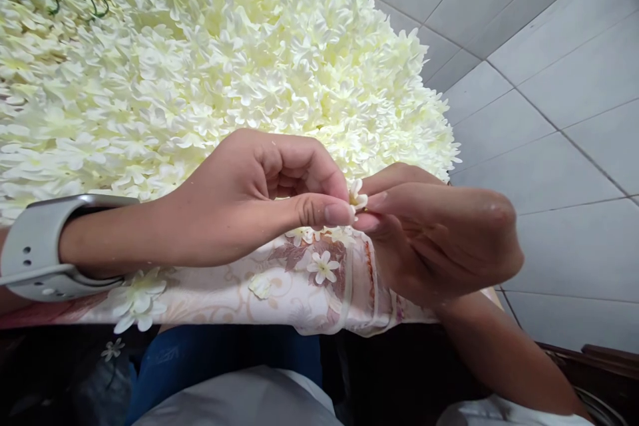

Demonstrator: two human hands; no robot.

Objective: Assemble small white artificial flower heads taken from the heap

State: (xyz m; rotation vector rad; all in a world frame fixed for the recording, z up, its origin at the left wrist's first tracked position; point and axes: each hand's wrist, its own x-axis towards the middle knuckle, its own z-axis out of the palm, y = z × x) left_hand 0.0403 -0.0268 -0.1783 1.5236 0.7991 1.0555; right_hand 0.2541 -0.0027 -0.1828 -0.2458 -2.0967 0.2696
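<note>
Head view: left hand and right hand meet at centre, fingertips of both pinched closed on one small cream flower. From 9 to 1 o'clock a large heap of like flowers covers the surface; a few loose blooms lie on the patterned cloth at 6 o'clock. Judged progress: one flower in work, most of the heap remaining.

I see one small cream-white artificial flower, petals spread, pinched between my left hand thumb and forefinger and my right hand fingertips, just above the table edge.
</note>
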